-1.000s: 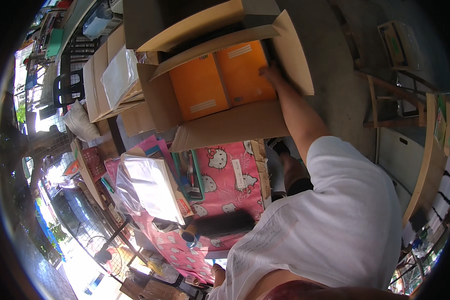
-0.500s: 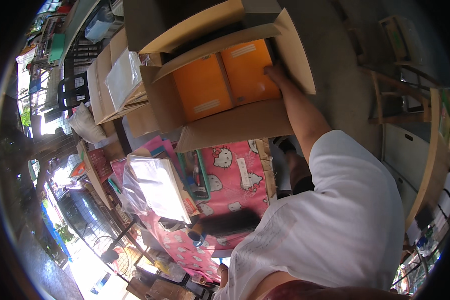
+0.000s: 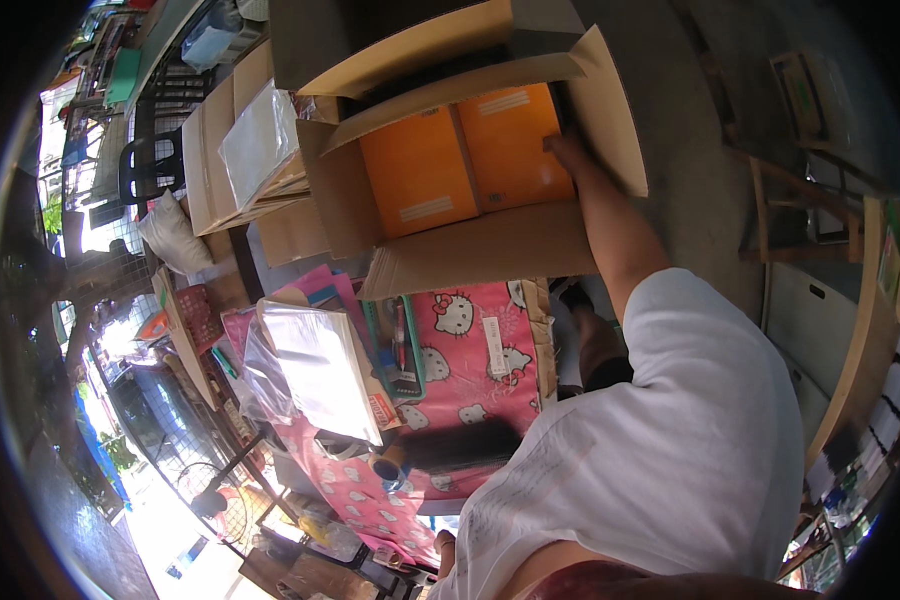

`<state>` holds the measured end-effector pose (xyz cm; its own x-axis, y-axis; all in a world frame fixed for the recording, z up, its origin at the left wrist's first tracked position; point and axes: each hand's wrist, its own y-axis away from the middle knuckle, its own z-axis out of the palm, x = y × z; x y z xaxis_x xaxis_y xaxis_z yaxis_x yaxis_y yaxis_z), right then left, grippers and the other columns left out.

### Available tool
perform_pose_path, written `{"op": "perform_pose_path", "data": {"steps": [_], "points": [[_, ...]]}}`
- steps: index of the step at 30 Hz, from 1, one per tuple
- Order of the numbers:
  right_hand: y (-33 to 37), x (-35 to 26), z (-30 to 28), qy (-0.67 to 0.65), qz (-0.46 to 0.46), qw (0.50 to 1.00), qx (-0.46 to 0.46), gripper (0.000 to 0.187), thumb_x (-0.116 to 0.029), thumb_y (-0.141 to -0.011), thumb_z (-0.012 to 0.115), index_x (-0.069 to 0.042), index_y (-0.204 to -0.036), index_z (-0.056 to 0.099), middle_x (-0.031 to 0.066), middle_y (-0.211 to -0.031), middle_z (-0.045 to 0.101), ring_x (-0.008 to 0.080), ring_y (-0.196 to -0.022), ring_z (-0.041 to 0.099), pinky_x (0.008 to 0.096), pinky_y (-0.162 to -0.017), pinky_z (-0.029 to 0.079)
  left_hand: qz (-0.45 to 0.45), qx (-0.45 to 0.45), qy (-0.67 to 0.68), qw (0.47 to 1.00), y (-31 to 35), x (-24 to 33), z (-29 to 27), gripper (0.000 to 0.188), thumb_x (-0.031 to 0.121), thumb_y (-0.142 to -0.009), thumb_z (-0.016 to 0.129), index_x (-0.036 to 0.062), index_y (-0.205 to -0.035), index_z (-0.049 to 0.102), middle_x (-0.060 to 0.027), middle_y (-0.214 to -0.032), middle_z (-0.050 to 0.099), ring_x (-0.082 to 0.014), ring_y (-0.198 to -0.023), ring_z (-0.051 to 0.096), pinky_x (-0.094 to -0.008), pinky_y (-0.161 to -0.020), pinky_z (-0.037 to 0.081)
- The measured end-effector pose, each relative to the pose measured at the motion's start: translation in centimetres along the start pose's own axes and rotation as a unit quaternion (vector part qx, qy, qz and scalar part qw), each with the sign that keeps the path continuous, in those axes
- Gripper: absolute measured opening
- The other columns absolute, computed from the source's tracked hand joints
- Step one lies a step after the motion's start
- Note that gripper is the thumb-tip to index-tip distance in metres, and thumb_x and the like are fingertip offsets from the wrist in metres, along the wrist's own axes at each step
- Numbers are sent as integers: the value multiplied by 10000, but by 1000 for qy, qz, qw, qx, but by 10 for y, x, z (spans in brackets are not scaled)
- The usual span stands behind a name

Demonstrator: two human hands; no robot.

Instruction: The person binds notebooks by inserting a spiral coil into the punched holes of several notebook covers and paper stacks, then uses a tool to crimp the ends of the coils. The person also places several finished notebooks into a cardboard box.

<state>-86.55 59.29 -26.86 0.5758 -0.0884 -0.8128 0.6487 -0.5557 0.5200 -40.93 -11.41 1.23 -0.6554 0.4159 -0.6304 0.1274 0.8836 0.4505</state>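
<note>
Inside an open cardboard box (image 3: 490, 240) lie two orange booklets or folders side by side, the left one (image 3: 415, 165) and the right one (image 3: 515, 140). My right hand (image 3: 566, 152) reaches into the box at its right side. It grips the outer edge of the right orange booklet, thumb on the cover and the other fingers hidden by the box side. Low in the picture, only a small part of my left hand (image 3: 445, 545) shows beside my white shirt, near the table edge; its fingers are hidden.
A pink table cover (image 3: 470, 345) with cartoon cats carries a plastic-wrapped paper stack (image 3: 320, 370), a green basket (image 3: 417, 375) with pens and a tape roll (image 3: 385, 468). Flattened cartons (image 3: 210, 175) stand left of the box. A wooden frame (image 3: 850, 330) is at the right.
The whole view has shifted slightly, so the box sits a little further right and lower. My right hand keeps its place at the right orange booklet's edge.
</note>
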Motion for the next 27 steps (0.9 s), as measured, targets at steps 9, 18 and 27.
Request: {"op": "perform_pose_path", "data": {"steps": [9, 18, 27], "points": [[13, -23, -3, 67, 33, 997, 26, 757, -140, -605, 692, 116, -1268, 431, 274, -1188, 572, 368, -1122, 558, 393, -963, 434, -6, -2, -8, 1000, -1, 14, 6, 273, 190, -914, 506, 33, -1040, 690, -151, -1047, 686, -289, -929, 687, -418, -705, 576], [4, -13, 2, -140, 177, 956, -186, 526, -274, -842, 712, 32, -1240, 557, 205, -1195, 604, 283, -1108, 588, 386, -906, 480, -15, 4, -88, 996, -8, 3, 9, 275, 193, -919, 502, 32, -1032, 694, -150, -1031, 695, -287, -913, 695, -418, -690, 584], [112, -106, -11, 44, -125, 985, 108, 564, -229, -692, 843, 96, -1089, 609, 166, -998, 672, 251, -849, 668, 376, -719, 533, 216, 254, 633, 698, 39, 38, -53, 254, 86, -878, 535, -24, -1081, 642, -111, -1076, 641, -201, -929, 612, -294, -781, 482]]}}
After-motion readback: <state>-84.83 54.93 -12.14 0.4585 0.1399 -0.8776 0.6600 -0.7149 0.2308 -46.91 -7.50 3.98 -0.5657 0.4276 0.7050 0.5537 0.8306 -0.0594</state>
